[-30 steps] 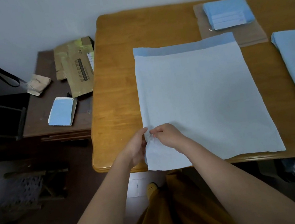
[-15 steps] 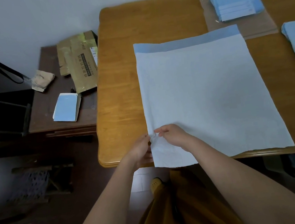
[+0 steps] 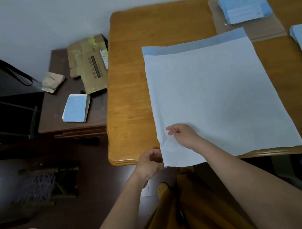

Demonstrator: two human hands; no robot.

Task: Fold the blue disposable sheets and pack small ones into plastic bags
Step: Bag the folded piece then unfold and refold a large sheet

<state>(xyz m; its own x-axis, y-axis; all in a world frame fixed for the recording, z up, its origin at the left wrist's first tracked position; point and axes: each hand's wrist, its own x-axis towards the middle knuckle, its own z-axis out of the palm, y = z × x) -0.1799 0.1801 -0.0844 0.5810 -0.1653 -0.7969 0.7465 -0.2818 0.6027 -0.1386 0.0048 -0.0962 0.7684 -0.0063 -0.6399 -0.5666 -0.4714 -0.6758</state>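
Head view looked down on a wooden table (image 3: 130,90) against a pale wall, with 1 large blue sheet (image 3: 214,95) spread across it. Right hand (image 3: 184,134) rested on the sheet's near-left corner, fingers loosely curled; left hand (image 3: 149,163), curled, pinched its edge beside the table's rim. Folded sheets (image 3: 243,7) lay at the table's far side.

home room, wooden dining table (image 3: 131,97), dark side cabinet (image 3: 51,115) with flattened cardboard (image 3: 90,64), plain wall (image 3: 39,19)
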